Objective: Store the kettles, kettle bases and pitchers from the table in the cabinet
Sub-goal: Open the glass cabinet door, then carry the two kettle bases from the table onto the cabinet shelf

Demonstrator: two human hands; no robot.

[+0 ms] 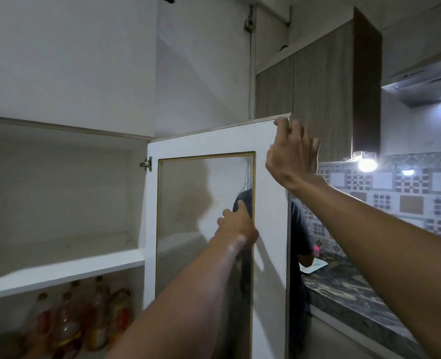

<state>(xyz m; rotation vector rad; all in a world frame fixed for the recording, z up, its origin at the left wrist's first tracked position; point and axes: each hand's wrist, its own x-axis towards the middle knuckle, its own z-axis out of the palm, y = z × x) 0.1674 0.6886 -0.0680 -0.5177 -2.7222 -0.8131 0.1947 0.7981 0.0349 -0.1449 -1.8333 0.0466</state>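
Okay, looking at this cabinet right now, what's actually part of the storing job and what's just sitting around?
Part of the job: cabinet door, open; bare upper shelf; right hand at the door's top corner; left hand on its pane.

Just there: bottles on the lower shelf; countertop; lamp.

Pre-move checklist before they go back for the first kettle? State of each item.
1. Cabinet door swung open: ok.
2. Right hand on the door's top outer corner, fingers hooked over the edge: ok.
3. Left hand against the glass panel, carrying nothing: ok.
4. Upper shelf bare, room for kettles: ok.
5. Lower shelf already holds bottles; spare room there: cannot tell.
6. Table with kettles, bases and pitchers: not in view, cannot tell.
7. Second person standing behind the door at the counter; door swing clearance: cannot tell.
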